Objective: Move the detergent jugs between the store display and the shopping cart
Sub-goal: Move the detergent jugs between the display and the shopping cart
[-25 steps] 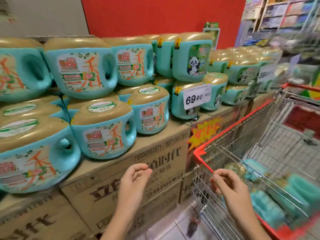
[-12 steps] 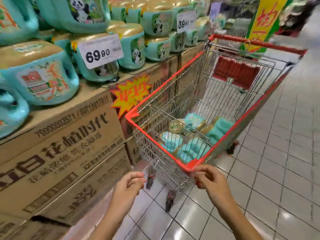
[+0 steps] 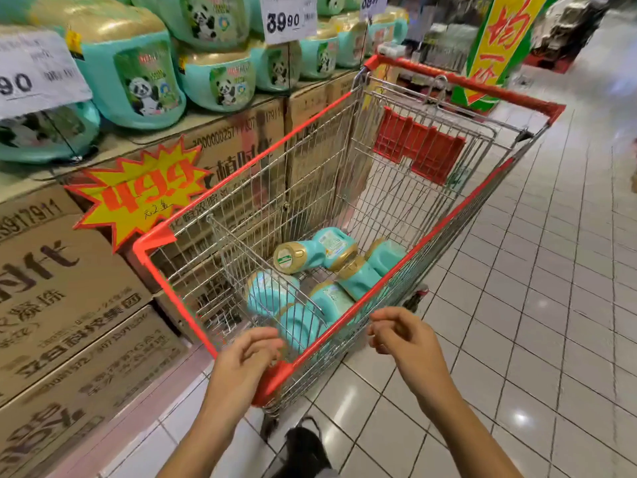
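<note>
Several detergent jugs (image 3: 324,267) lie on their sides at the shopping cart (image 3: 413,251) near end. The display jugs (image 3: 138,74) (plenty) sit atop cartons (image 3: 69,288). By the cart's near corner, left hand (image 3: 241,367) and right hand (image 3: 403,343) hover, fingers loosely curled, holding nothing. Partway, I'd judge.

White price tag (image 3: 291,20): "39 90". Left tag (image 3: 38,74), cut off: "90". Yellow starburst sign (image 3: 144,193) on carton front: red "49.9". Carton (image 3: 241,139): digits "0000002571", Chinese print. Left carton (image 3: 51,270): "917911". Yellow banner (image 3: 503,36): red Chinese characters. Jug (image 3: 138,81) label text blurred.
</note>
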`<state>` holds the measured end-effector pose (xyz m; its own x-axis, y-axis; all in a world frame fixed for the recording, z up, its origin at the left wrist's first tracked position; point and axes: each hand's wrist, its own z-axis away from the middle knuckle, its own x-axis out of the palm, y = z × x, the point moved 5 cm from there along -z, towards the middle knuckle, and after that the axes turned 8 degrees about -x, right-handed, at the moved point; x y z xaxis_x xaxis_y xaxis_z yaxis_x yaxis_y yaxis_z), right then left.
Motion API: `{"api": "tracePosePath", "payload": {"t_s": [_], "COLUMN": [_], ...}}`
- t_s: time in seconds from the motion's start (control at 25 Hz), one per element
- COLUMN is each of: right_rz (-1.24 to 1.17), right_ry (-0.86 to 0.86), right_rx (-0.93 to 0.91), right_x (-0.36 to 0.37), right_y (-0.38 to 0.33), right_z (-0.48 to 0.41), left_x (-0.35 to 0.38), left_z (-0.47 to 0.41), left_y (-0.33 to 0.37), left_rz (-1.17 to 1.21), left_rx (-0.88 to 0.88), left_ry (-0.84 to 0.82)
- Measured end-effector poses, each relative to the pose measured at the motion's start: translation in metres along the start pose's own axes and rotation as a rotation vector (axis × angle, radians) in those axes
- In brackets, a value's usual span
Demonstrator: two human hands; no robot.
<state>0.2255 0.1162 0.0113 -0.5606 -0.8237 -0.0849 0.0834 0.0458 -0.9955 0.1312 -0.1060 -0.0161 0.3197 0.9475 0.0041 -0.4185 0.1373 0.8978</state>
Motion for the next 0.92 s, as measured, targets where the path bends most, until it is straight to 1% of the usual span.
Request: {"api": "tracePosePath", "payload": {"t_s": [0.16, 0.32, 0.44, 0.56, 0.64, 0.76, 0.92], "right_rz": [0.018, 0.055, 0.102, 0.133, 0.185, 0.274, 0.454], "right_ry": [-0.017, -0.052, -0.095, -0.179, -0.255, -0.354, -0.530], "right_rx": [-0.036, -0.046, -0.012, 0.054, 0.089, 0.115, 0.149], "right_x": [-0.005, -0.003, 0.003, 0.012, 0.019, 0.030, 0.049], "right_y": [-0.003, -0.011, -0.006, 0.012, 0.028, 0.054, 0.096], "right_z": [-0.077, -0.160, -0.214, -0.260, -0.296, -0.354, -0.422], "left_x": [0.020, 0.039, 0.046, 0.060, 0.068, 0.079, 0.089], "left_z": [-0.058, -0.118, -0.166, -0.206, -0.236, -0.288, -0.347], "left_y": [0.020, 0.042, 0.055, 0.065, 0.065, 0.057, 0.024], "left_rz": [0.021, 0.052, 0.008, -0.010, 0.059, 0.167, 0.259], "left_rx": [0.013, -0.037, -0.067, -0.080, -0.111, -0.219, -0.358], "left_ry": [0.069, 0.128, 0.233, 0.283, 0.345, 0.443, 0.570]}}
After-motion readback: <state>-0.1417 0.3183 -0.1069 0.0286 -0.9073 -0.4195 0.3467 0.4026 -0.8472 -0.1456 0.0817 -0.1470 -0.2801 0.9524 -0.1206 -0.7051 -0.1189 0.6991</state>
